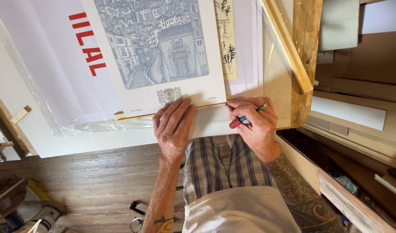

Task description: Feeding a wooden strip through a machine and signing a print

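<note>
At the far left, clear plastic wrap (42, 108) covers a white sheet with red letters (55, 56) on the worktable (120, 138). Just right of it lies an art print (152, 43), a fine blue-grey drawing of a town with an arched gateway, on a wide white border. Its lower edge sits over a thin wooden strip (129, 115).

The left hand (173, 127) lies flat, fingers stretched out and together, pressing on the print's bottom border beside a small crest; it grips nothing.

Next comes the right hand (254, 125), curled closed around a red-and-blue utility knife (240, 121) whose red end pokes out toward the left hand. Its fingertips touch the print's lower right corner. A ring shows on one finger.

Further right, a wooden batten (286, 45) leans diagonally over the table's rough wooden edge (306, 64), with stacked boards (353, 112) beyond.
</note>
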